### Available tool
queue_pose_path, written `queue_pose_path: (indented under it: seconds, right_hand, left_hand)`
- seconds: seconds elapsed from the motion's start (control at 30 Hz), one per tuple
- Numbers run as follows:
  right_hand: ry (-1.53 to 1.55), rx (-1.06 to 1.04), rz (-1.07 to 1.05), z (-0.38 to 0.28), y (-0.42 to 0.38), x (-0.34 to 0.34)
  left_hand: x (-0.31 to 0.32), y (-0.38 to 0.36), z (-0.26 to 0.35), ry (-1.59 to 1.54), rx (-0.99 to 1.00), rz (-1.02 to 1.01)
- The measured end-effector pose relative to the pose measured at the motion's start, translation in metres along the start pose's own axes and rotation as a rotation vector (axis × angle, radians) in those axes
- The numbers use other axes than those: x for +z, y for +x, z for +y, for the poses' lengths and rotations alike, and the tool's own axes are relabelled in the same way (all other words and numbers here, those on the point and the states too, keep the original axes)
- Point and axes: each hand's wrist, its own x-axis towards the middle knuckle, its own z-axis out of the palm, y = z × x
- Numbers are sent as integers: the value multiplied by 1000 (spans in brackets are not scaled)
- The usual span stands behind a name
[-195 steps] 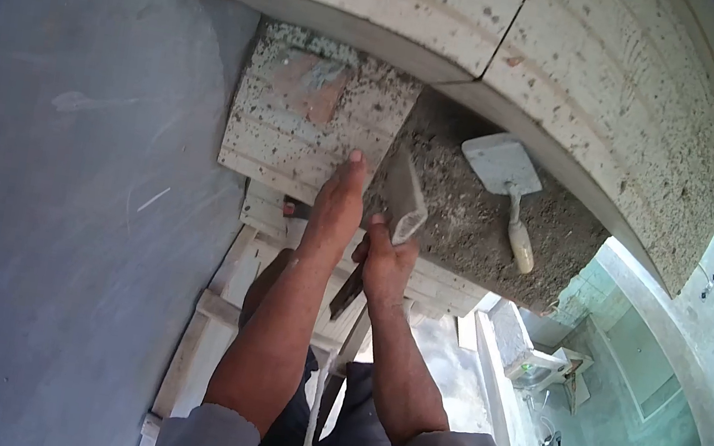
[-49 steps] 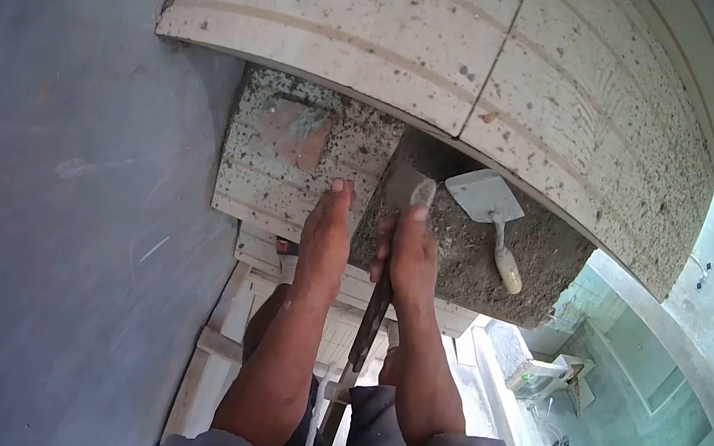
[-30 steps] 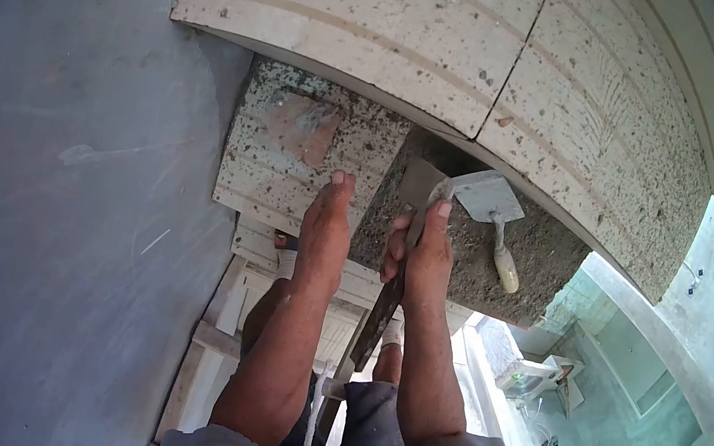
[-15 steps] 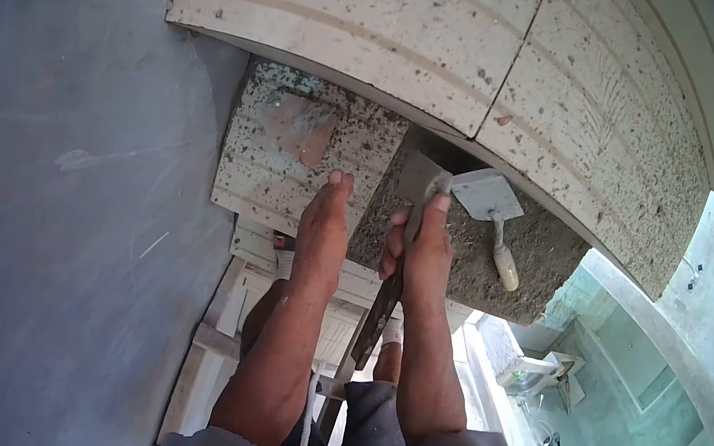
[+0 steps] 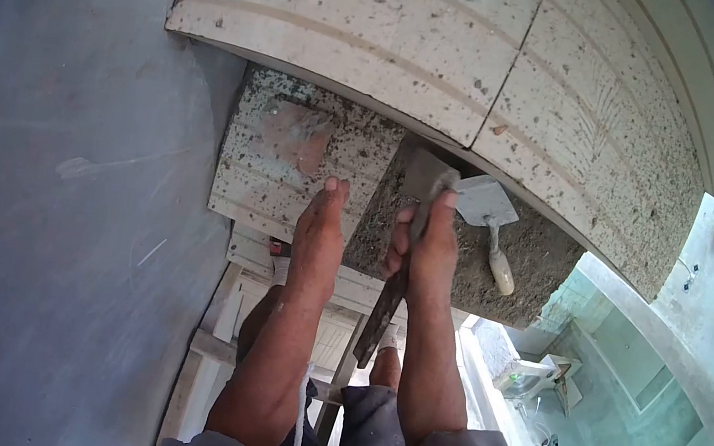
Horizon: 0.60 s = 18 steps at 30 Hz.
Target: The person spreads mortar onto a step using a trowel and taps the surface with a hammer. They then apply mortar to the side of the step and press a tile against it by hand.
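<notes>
My right hand (image 5: 429, 248) is wrapped round a long dark bar-like tool (image 5: 382, 314), whose upper end shows a worn grey head near my thumb. Just beyond it, a grey metal plate (image 5: 426, 175) lies over rough mortar (image 5: 535, 264). To the right rests a trowel (image 5: 487, 203) with a pale handle. My left hand (image 5: 321, 222) is held edge-on with fingers stretched out, holding nothing, over the front of a speckled board (image 5: 244, 174). A reddish patch (image 5: 301, 136) lies on that board, beyond my fingertips.
A large, splattered cream panel (image 5: 360, 16) crosses the top. At the left rises a smooth grey wall (image 5: 77, 181). Wooden framing (image 5: 214, 345) stands below the boards, and a white rope (image 5: 300, 427) hangs in front of me. Fixtures show far below at right.
The view has shifted slightly. My right hand and the tool have moved a little to the right; my left hand keeps nearly the same pose.
</notes>
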Motion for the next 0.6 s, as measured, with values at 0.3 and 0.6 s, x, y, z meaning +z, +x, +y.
queue_pose_path:
  seconds: [0.3,0.6]
  right_hand:
    - [-30,-120,20,-2,-2,1]
    - [-39,-69,-19,5,15,0]
  left_hand:
    - [6,-4,7,-14,-32,26]
    - [2,-1,1,16,-12,-24]
